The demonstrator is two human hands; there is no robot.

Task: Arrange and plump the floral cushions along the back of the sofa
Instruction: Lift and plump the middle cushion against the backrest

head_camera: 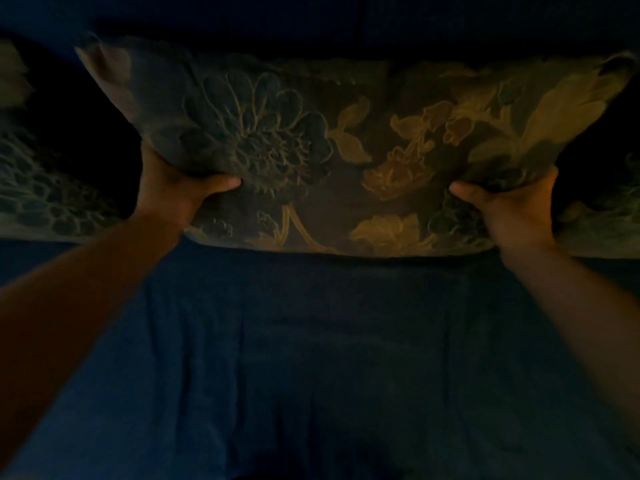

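Observation:
A large floral cushion [339, 147] with dark and yellow flowers stands against the dark sofa back in the middle of the view. My left hand [180, 192] grips its lower left side, thumb pressed into the front. My right hand [505, 206] grips its lower right side the same way. The cushion's bottom edge rests at the back of the blue seat. The scene is very dim.
Another floral cushion [38, 188] leans at the far left, and a third [602, 216] shows at the right edge. The blue seat cover [311, 358] fills the foreground. The sofa back [346, 26] is dark above.

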